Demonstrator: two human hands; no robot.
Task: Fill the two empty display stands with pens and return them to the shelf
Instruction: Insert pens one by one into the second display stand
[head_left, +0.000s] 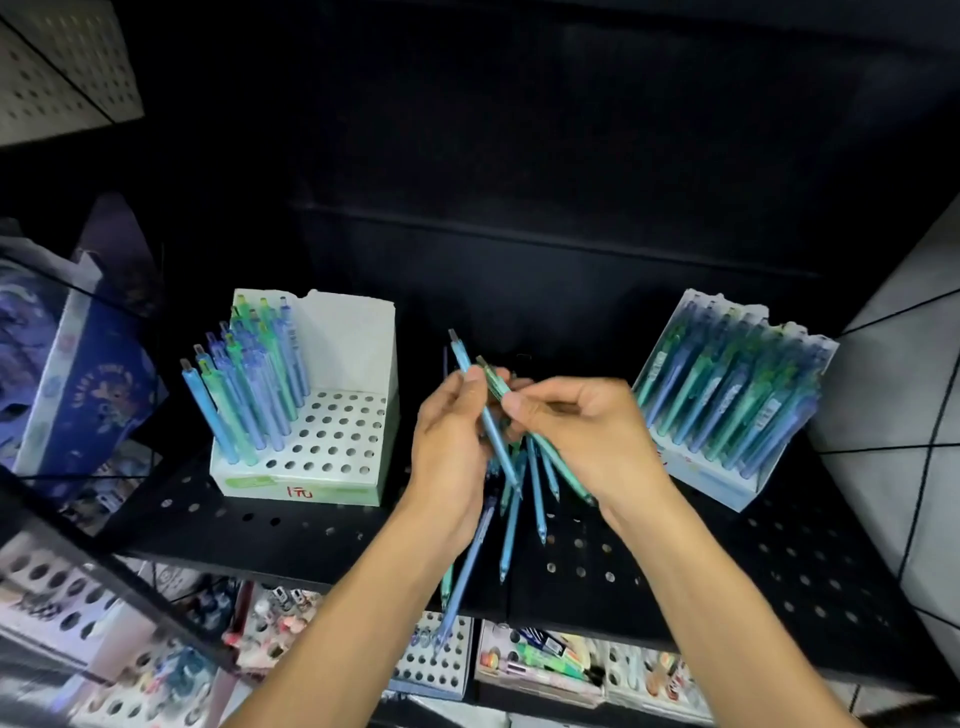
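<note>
On the black perforated shelf a white stand at left is part filled with pens, and a full stand leans at right. Between them, the left hand grips a bundle of pens pointing down, while the right hand pinches one green pen from it.
</note>
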